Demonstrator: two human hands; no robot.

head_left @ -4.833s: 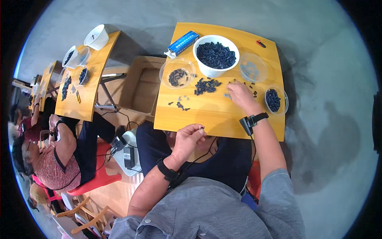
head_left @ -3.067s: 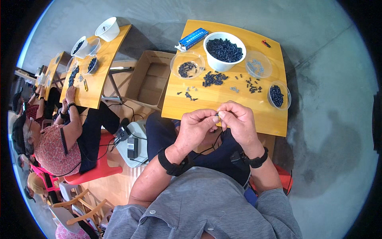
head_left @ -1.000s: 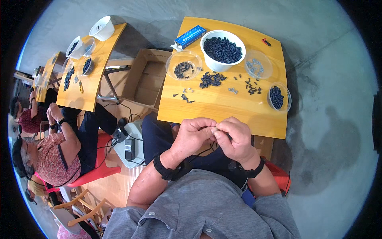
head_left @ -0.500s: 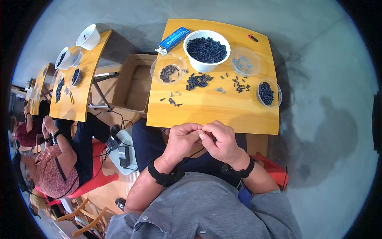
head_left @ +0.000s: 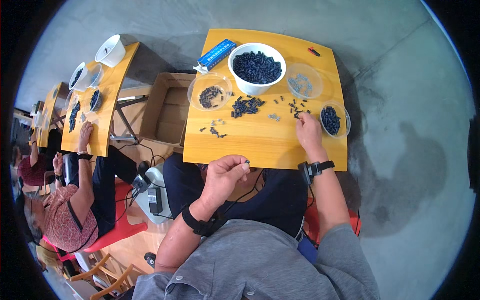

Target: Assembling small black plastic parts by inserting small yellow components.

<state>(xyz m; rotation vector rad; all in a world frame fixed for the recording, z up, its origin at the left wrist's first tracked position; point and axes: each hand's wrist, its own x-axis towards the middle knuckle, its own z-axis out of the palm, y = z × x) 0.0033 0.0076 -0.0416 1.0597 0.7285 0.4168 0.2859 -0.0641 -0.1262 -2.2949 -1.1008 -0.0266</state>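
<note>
My left hand (head_left: 226, 175) is in front of the table's near edge, thumb and forefinger pinched on a small black piece (head_left: 247, 162). My right hand (head_left: 309, 132) reaches over the right part of the table. Its fingertips are drawn together at the edge of a loose scatter of small black pieces (head_left: 293, 106); whatever they grip is too small and hidden to make out. Left of that scatter are a few small silvery pieces (head_left: 274, 117) and a larger heap of black tubular pieces (head_left: 246, 106). More small black pieces (head_left: 216, 132) lie nearer on the left.
A white tub (head_left: 256, 90) of black pieces stands at the back, between clear dishes with dark pieces (head_left: 210, 97) and silvery pieces (head_left: 302, 89). A clear cup (head_left: 331, 121) of black pieces is right, a blue box (head_left: 218, 54) far left. Another person (head_left: 75, 210) sits at a neighbouring table.
My hands were together before the table edge and have parted. The right one has moved forward and right to the scattered black pieces; the left stays near its place, pinching a small black piece.
</note>
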